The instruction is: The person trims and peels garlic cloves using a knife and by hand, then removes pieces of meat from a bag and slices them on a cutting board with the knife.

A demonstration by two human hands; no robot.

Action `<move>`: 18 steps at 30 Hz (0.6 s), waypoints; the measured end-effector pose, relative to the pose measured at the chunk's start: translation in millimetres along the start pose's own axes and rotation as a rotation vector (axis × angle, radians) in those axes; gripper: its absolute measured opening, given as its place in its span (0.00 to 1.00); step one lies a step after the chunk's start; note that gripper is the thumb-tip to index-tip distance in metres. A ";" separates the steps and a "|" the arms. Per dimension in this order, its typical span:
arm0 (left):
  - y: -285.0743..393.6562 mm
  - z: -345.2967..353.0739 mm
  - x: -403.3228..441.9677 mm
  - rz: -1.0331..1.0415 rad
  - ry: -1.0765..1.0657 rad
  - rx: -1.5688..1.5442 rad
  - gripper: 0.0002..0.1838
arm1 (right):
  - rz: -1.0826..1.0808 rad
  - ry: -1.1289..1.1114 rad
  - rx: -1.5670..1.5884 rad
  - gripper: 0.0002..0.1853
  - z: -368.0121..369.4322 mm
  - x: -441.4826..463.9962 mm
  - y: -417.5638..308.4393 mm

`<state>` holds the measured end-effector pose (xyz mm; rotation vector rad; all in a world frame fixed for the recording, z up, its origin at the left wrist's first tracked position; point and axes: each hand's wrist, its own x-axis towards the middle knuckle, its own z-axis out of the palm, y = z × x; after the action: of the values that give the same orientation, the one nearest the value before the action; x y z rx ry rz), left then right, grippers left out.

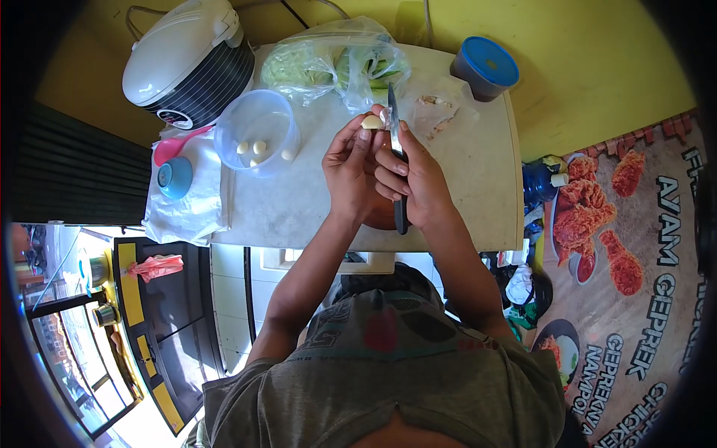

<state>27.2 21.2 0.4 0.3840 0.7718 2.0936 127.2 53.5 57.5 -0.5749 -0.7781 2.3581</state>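
Pinched in the fingertips of my left hand (pixel 351 164) is a pale garlic clove (pixel 373 122). My right hand (pixel 415 177) is wrapped round the black handle of a knife (pixel 395 123), its blade pointing up and away from me, close beside the clove. A bit of whitish peel shows between clove and blade. Below my hands, a brown bowl (pixel 381 215) is mostly hidden. To the left, a clear plastic tub (pixel 256 133) holds several pale cloves. On the right, scraps of peel (pixel 437 116) lie on a thin plastic sheet.
A rice cooker (pixel 190 63) stands at the back left of the table (pixel 478 194). Bagged green vegetables (pixel 336 63) lie at the back, and a blue-lidded container (pixel 488 67) at the back right. At left are a pink spoon (pixel 172 148) and a small blue bowl (pixel 175 178).
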 end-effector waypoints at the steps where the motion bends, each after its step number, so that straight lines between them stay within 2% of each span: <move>1: 0.9 -0.1 0.4 0.000 0.001 0.000 0.15 | 0.003 0.011 0.037 0.22 -1.9 0.8 1.1; 2: 2.7 0.2 0.6 -0.086 -0.004 -0.020 0.15 | 0.004 0.012 0.038 0.22 -3.6 1.4 3.5; 3: 5.7 3.4 1.2 -0.171 -0.012 -0.042 0.15 | -0.063 0.105 -0.132 0.22 -5.3 3.0 6.1; 4: 9.1 7.8 1.8 -0.172 -0.017 -0.042 0.15 | -0.132 0.196 -0.302 0.22 -7.5 5.0 7.9; 7: 16.7 13.4 1.2 -0.259 -0.028 0.070 0.17 | -0.151 0.247 -0.414 0.22 -16.2 7.7 14.7; 8: 16.3 10.1 3.7 -0.290 -0.031 0.169 0.18 | -0.148 0.248 -0.413 0.22 -17.7 6.4 14.5; 9: 15.0 7.5 5.0 -0.321 -0.036 0.268 0.18 | -0.104 0.180 -0.284 0.22 -18.8 4.3 12.5; 10: 12.4 6.2 5.7 -0.321 -0.038 0.268 0.18 | -0.063 0.111 -0.156 0.22 -20.3 3.3 9.9; 11: 9.1 5.0 5.7 -0.293 -0.051 0.176 0.16 | -0.065 0.113 -0.155 0.22 -22.3 2.4 7.8; 13: 6.1 3.9 5.2 -0.270 -0.063 0.086 0.14 | -0.018 0.002 0.168 0.22 -27.3 -0.1 3.9; 15: 5.5 3.1 6.3 -0.250 -0.021 -0.125 0.14 | -0.069 0.025 0.125 0.23 -34.9 -5.1 -6.2; 17: 9.3 -0.1 8.3 -0.255 -0.044 -0.053 0.14 | -0.204 0.154 -0.030 0.22 -42.0 -9.3 -18.5; 18: 10.7 -1.9 8.1 -0.256 -0.063 0.017 0.15 | -0.206 0.160 -0.030 0.22 -49.2 -10.7 -23.3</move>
<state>14.9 22.3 5.9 0.3399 0.7598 1.8287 171.4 81.2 38.5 -0.6542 -0.7623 2.0889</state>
